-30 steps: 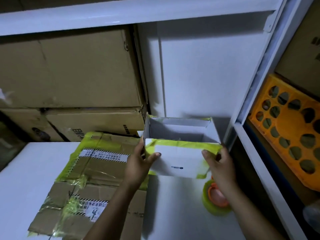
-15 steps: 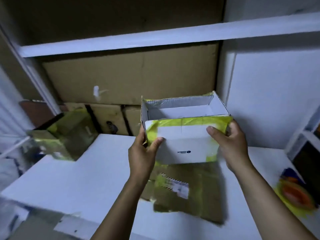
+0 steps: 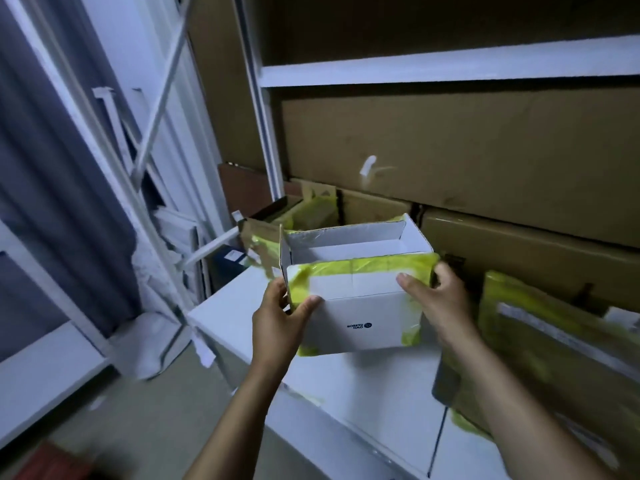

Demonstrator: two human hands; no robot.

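An open white cardboard box point(image 3: 360, 306) with yellow-green tape along its top front edge and corners is held in the air above a white shelf surface point(image 3: 363, 403). My left hand point(image 3: 282, 317) grips its left front corner, thumb on the front face. My right hand point(image 3: 438, 299) grips the right front corner, thumb on the front and fingers round the side. The box's inside looks empty and white. A small dark logo is printed on its front.
A flattened brown carton point(image 3: 554, 348) with yellow-green tape lies on the shelf at right. Large brown cartons point(image 3: 467, 150) fill the shelf behind. Another taped open carton point(image 3: 277, 223) sits behind the box at left. White metal frame bars point(image 3: 152, 109) and a grey curtain point(image 3: 52, 174) stand at left.
Both hands have carried the white box leftward and kept their grip. The view swung left, so the flattened carton now lies to the right and the tape roll is out of sight.
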